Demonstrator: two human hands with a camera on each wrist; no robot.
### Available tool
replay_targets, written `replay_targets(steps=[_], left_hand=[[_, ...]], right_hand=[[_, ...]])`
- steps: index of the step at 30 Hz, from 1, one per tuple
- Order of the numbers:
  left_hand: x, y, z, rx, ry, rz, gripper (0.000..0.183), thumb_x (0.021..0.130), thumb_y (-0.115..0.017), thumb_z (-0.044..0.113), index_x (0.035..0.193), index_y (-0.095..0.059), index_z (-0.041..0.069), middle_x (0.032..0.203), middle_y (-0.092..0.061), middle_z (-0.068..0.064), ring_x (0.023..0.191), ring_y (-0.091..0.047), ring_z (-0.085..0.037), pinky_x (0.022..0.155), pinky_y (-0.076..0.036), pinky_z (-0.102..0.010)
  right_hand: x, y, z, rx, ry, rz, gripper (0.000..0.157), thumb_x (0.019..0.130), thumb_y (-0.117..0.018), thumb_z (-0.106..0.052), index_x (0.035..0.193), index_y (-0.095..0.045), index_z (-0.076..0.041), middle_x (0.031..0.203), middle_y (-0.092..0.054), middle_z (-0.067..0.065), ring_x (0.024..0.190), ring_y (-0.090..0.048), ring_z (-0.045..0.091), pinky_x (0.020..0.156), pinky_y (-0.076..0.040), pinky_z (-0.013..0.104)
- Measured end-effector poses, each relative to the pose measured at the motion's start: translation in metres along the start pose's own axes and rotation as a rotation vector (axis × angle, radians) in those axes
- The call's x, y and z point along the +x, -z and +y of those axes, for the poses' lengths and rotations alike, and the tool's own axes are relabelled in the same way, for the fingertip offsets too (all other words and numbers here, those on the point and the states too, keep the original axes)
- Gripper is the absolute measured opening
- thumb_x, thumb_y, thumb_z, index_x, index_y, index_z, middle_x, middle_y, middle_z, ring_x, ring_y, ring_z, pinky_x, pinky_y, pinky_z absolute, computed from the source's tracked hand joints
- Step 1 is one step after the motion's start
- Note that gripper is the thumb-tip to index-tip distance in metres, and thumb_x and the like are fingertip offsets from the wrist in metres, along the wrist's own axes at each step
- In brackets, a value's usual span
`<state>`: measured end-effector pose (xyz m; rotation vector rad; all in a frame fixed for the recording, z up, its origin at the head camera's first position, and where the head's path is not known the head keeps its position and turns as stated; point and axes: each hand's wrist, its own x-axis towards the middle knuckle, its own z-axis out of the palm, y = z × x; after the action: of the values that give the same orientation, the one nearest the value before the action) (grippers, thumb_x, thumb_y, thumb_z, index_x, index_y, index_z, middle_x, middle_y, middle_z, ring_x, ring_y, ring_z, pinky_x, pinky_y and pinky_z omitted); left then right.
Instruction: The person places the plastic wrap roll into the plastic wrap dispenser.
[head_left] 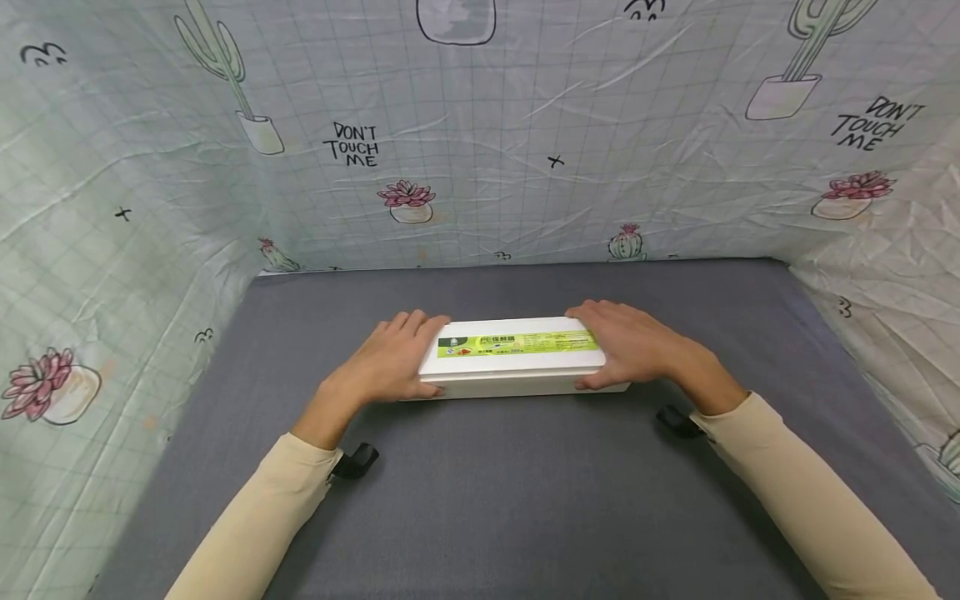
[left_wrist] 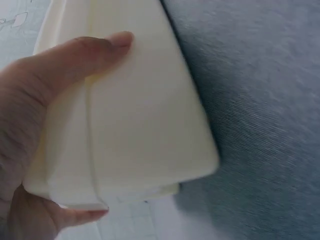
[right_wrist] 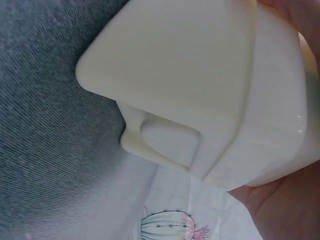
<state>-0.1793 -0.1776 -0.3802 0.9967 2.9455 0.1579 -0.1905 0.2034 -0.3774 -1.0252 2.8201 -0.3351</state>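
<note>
A long white cling film box (head_left: pixel 510 385) with a green label (head_left: pixel 517 342) on its lid lies on the grey cloth, its length running left to right. My left hand (head_left: pixel 393 357) grips its left end, thumb on the near side and fingers over the top and far edge. At the right end my right hand (head_left: pixel 630 343) holds it the same way. In the left wrist view the thumb (left_wrist: pixel 107 55) presses the box's side just below the lid seam. The right wrist view shows the box's end (right_wrist: pixel 170 60) with a cut-out opening near the base.
A dark grey cloth (head_left: pixel 517 500) covers the table. White fabric walls (head_left: pixel 480 108) printed with cacti and lettering stand at the back and both sides. A black strap piece sits at each wrist, the left one (head_left: pixel 357 461) and the right one (head_left: pixel 678 422).
</note>
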Motion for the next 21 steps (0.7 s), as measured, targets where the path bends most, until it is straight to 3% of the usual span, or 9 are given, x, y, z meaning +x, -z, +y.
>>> replay_targets(steps=[6, 10, 14, 21], left_hand=[[0.007, 0.003, 0.011, 0.033, -0.010, -0.030, 0.101, 0.077, -0.074, 0.069, 0.154, -0.037, 0.016, 0.134, -0.051, -0.008, 0.124, -0.049, -0.032, 0.103, -0.036, -0.062], [0.013, 0.002, 0.016, 0.045, -0.022, -0.017, 0.101, 0.078, -0.067, 0.077, 0.153, -0.039, 0.016, 0.135, -0.052, -0.008, 0.122, -0.050, -0.030, 0.095, -0.041, -0.056], [0.013, -0.001, 0.018, 0.065, -0.023, 0.022, 0.099, 0.077, -0.069, 0.076, 0.151, -0.042, 0.016, 0.134, -0.053, -0.008, 0.117, -0.052, -0.029, 0.086, -0.043, -0.048], [0.014, -0.004, 0.020, 0.073, -0.019, 0.043, 0.097, 0.077, -0.072, 0.072, 0.151, -0.042, 0.017, 0.131, -0.054, -0.009, 0.115, -0.053, -0.030, 0.087, -0.043, -0.049]], right_hand=[[0.004, 0.004, -0.008, -0.042, 0.001, -0.040, 0.102, 0.076, -0.078, -0.064, 0.151, -0.041, -0.006, 0.135, -0.054, 0.010, 0.114, -0.056, 0.029, 0.095, -0.043, 0.054], [0.008, 0.003, -0.012, -0.055, 0.005, -0.040, 0.104, 0.076, -0.078, -0.064, 0.152, -0.040, -0.006, 0.137, -0.054, 0.011, 0.116, -0.056, 0.031, 0.097, -0.043, 0.055], [0.011, -0.002, -0.015, -0.096, 0.013, -0.012, 0.103, 0.076, -0.075, -0.067, 0.152, -0.040, -0.007, 0.135, -0.053, 0.011, 0.113, -0.056, 0.029, 0.094, -0.045, 0.052], [0.011, -0.008, -0.016, -0.143, 0.040, 0.056, 0.101, 0.076, -0.073, -0.069, 0.151, -0.041, -0.010, 0.129, -0.053, 0.008, 0.107, -0.055, 0.026, 0.089, -0.047, 0.046]])
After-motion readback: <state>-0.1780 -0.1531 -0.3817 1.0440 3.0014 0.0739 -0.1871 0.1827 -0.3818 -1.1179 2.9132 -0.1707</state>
